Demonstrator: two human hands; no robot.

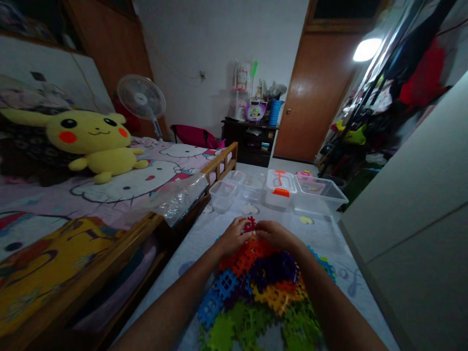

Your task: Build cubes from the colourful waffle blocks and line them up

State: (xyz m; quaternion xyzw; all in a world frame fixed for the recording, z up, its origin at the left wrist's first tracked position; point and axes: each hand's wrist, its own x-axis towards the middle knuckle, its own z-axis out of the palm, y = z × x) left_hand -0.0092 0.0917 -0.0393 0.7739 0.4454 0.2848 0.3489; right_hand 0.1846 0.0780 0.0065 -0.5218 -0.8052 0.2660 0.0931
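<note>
Both my hands meet over the far side of a spread of plastic interlocking pieces. My left hand (236, 237) has its fingers closed on a small red interlocking piece (250, 224) with a notched edge. On the other side of that piece is my right hand (272, 235), its fingers bent toward it; whether they grip it or another piece is hidden. Beneath my hands lie orange-red pieces (241, 259). Nearer to me are blue pieces (226, 283), dark purple pieces (268, 270), yellow-orange pieces (280, 296) and green pieces (243, 321).
Behind the pieces on the cloth-covered table (186, 287) stand clear plastic tubs (223, 195), a lidded box with orange latches (281, 187) and a larger clear bin (320, 195). A bed with a wooden rail (146, 234) runs along the left. A white cabinet (413, 209) borders the right.
</note>
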